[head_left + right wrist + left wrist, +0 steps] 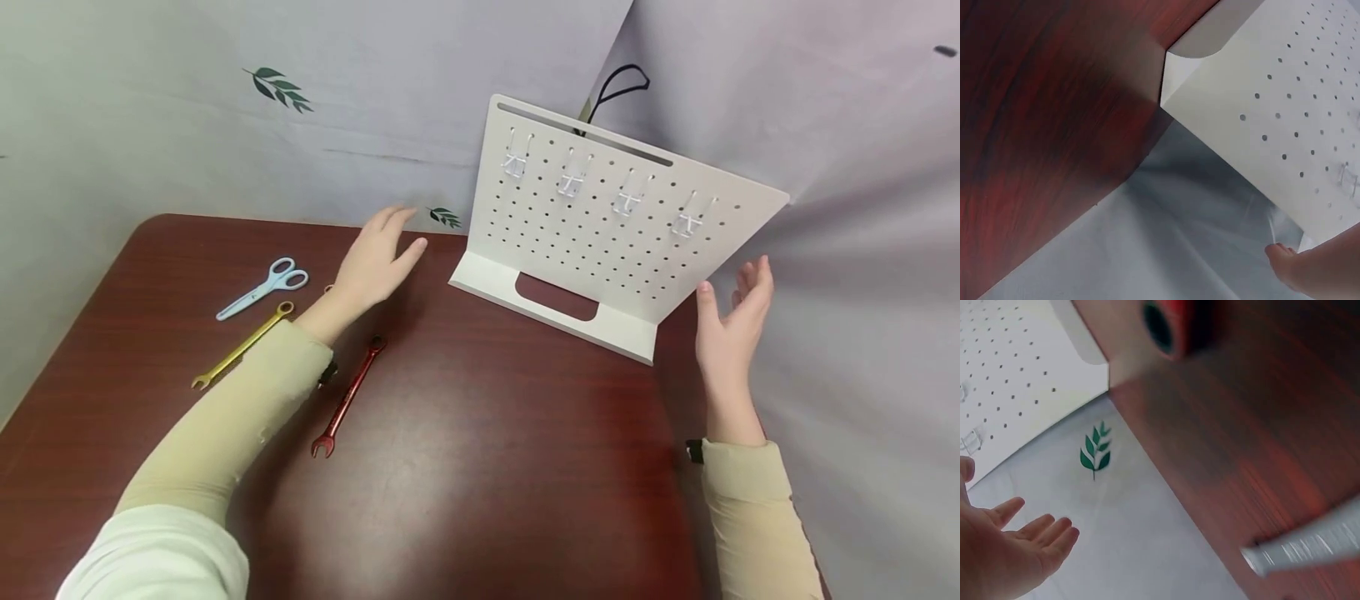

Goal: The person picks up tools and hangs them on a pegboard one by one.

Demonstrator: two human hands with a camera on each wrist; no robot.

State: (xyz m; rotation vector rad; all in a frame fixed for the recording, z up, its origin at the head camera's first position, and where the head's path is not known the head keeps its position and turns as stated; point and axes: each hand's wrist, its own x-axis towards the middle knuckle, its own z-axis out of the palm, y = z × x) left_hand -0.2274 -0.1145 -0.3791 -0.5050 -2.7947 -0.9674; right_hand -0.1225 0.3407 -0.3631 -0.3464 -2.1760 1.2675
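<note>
A white pegboard point(585, 217) on a flat base stands at the back of the table, with several clear hooks point(570, 179) along its upper part. My left hand point(378, 262) hovers left of the board, fingers extended and apart from it. On the other side, my right hand point(735, 329) is raised beside the board's right edge, thumb spread from the fingers; whether it touches the edge I cannot tell. Below my left wrist lies a red wrench point(348, 400). Left of that forearm are a yellow wrench point(243, 346) and light blue scissors point(262, 287).
The dark red-brown table point(480, 467) meets a pale curtain point(375, 108) with leaf prints at the back and right. A black loop strap point(622, 83) shows behind the board. In the left wrist view, a blurred grey ridged object point(1310, 547) lies at lower right.
</note>
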